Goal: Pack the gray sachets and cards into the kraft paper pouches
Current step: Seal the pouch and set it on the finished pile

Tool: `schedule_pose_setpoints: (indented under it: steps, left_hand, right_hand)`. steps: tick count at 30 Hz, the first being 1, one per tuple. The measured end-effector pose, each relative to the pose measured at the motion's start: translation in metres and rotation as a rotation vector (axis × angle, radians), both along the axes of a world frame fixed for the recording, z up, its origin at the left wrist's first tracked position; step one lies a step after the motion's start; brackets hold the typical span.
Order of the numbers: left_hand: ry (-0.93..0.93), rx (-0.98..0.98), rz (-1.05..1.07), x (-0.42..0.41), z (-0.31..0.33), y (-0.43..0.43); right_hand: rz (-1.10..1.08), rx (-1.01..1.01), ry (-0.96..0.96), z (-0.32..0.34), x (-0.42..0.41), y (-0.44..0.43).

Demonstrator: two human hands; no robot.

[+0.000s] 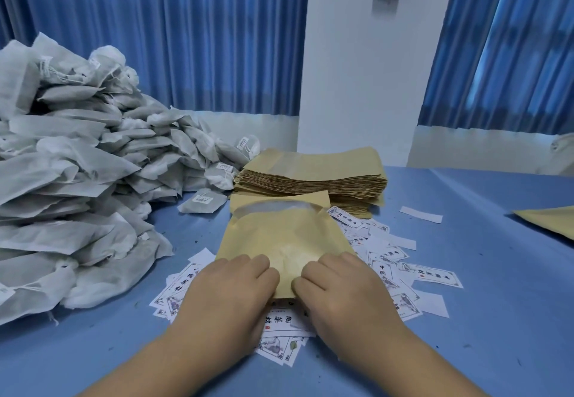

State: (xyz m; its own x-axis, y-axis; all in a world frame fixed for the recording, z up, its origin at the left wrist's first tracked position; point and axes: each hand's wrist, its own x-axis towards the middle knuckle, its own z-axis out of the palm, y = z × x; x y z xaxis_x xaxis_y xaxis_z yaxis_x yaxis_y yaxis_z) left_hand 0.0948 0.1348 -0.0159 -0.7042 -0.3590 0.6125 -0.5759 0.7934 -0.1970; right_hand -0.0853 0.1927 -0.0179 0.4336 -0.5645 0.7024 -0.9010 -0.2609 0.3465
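Both hands are down on the near end of one pouch [279, 235]. The left hand [230, 291] has its fingers curled over the near-left corner, and the right hand [344, 288] is bent the same way on the near-right, thumb reaching in across the paper. Each holds the pouch with knuckles up. The fingertips are tucked out of sight, so I can't tell how deep the pinch goes.

Why hold it at that end? My read is that it steadies the closed bottom while the mouth points away. The far edge gapes a little, and the middle bulges as if something is already inside (a guess, the paper hides it).

The pouch lies on a scatter of cards [403, 272] that fans out under both wrists and off to the right, so the next card is right at hand. Just beyond the mouth sits the stack of pouches [310, 169], neat and flat, its near edge almost touching.

On the left the sachets [77, 163] are heaped high, sloping down toward the stack, and one loose sachet [202, 202] lies just beside the pouch's far-left corner. That side is crowded.

The open room is on the right, where bare blue table [481, 319] runs out to another pouch [553, 219] at the edge. That looks the natural place to slide a finished one.
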Motion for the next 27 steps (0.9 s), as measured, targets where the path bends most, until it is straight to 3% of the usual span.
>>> schedule_pose_setpoints:
  steps: [19, 27]
  left_hand:
    - [0.036, 0.037, -0.019, -0.006, 0.002, 0.006]
    - [0.217, 0.086, 0.009, 0.034, 0.008, -0.009]
  right_hand:
    - [0.014, 0.032, -0.026, 0.002, 0.003, 0.004]
    - [-0.023, 0.063, -0.159, 0.02, -0.026, 0.013]
